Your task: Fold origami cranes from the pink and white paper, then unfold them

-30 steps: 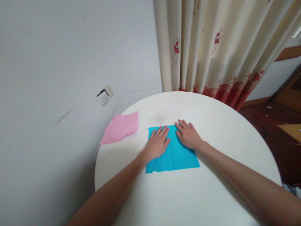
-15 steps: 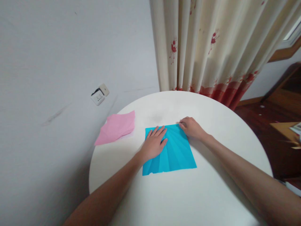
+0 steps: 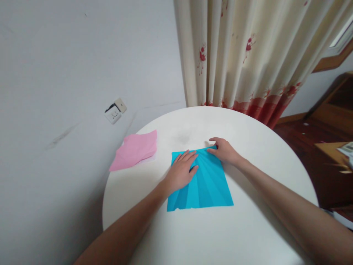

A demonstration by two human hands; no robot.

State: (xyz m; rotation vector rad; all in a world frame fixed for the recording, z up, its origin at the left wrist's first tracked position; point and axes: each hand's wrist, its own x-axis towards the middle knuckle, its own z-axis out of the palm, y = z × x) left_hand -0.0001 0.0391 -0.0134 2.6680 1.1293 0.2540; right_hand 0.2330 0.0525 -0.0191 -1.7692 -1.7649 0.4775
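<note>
White and round, the table (image 3: 248, 228) fills the lower half of your view, bare but for two sheets; its far edge meets a grey wall (image 3: 68, 55) on your left and a cream curtain (image 3: 248, 55) with red flowers and a red hem behind; a socket (image 3: 115, 111) sits low on the wall; dark wood floor (image 3: 309, 136) shows at the right. Your blue paper (image 3: 202, 184), creased in fanning lines, lies near the table's middle; your left hand (image 3: 180, 172) rests flat on its left part, fingers spread and gripping nothing; your right hand (image 3: 224, 150) sits at the far right corner, fingers curled on the edge, though you cannot tell whether they pinch it or only press. Pink paper (image 3: 135, 150) lies apart at the table's left rim, by the wall.
</note>
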